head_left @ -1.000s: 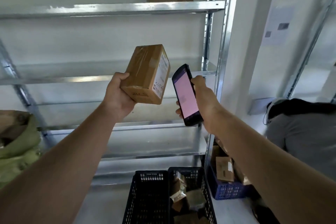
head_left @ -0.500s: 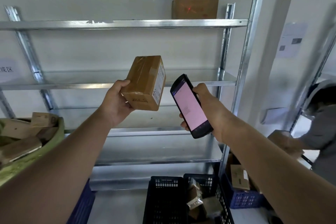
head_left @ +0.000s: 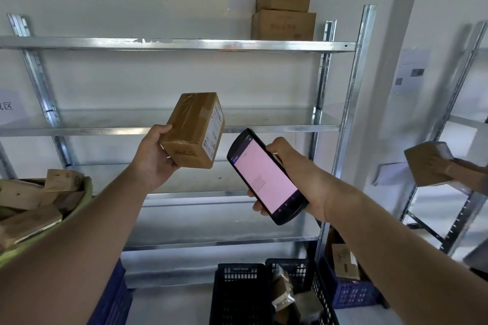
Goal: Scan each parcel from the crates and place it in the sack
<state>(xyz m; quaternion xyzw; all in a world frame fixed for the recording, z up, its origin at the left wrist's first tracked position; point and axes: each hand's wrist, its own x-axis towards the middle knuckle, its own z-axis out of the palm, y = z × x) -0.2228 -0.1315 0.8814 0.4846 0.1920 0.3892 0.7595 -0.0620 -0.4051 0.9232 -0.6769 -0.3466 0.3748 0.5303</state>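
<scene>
**While the scan step runs**

As I read it, scanning is in hand: right hand (head_left: 298,174) wraps the scanner (head_left: 266,175), left hand (head_left: 155,161) grips the parcel (head_left: 195,129) aloft just beside it, label toward it. Next, I judge, swing left and release over the sack (head_left: 85,192).

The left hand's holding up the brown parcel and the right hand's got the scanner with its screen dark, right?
Not quite. The head view shows the scanner with its screen lit pink, not dark. The left hand does hold up the brown parcel, and the right hand grips the scanner.
</scene>
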